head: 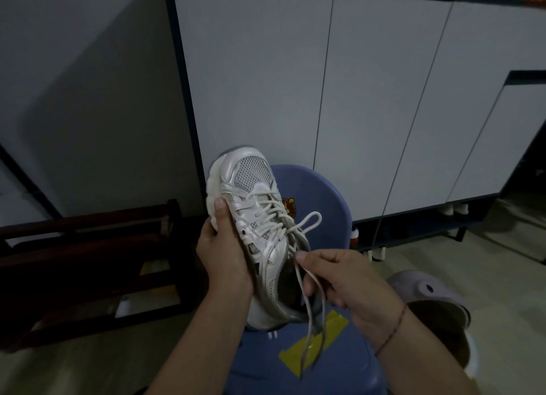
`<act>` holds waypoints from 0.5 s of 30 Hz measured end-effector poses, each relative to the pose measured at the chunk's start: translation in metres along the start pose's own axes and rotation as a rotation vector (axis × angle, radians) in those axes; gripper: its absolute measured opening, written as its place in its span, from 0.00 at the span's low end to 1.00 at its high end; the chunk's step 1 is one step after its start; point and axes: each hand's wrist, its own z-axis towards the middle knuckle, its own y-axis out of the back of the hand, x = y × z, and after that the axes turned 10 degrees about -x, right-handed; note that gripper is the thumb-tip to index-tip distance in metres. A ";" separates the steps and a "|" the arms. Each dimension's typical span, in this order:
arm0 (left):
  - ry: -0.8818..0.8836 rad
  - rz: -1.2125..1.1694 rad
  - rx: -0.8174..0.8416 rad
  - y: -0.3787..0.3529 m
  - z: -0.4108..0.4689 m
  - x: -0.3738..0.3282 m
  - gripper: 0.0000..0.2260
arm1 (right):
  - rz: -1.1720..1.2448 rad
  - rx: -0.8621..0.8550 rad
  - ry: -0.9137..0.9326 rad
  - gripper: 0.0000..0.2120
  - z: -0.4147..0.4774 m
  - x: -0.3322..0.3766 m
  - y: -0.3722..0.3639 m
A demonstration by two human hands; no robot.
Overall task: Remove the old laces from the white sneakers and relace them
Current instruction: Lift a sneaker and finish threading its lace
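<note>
My left hand (224, 252) grips the white sneaker (254, 185) over the blue stool (319, 193); my right hand (345, 279) pinches its limp lace (307, 223).
Likely light, stiff-soled; the soft lace should pull best near the eyelets (244, 232).

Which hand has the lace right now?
The right hand pinches the lace strands near the shoe's opening; the left hand only grips the white sneaker by its sole edge.

white sneaker (251, 217) | mesh toe far, heel near, sole facing left, tilted, held up mid-scene | off-white lace (266, 213) criss-crossed through eyelets, loop sticking out right, loose ends hanging near
</note>
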 end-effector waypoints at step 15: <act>-0.001 0.003 -0.052 0.001 0.004 0.000 0.14 | 0.291 0.140 -0.069 0.09 0.008 -0.004 0.006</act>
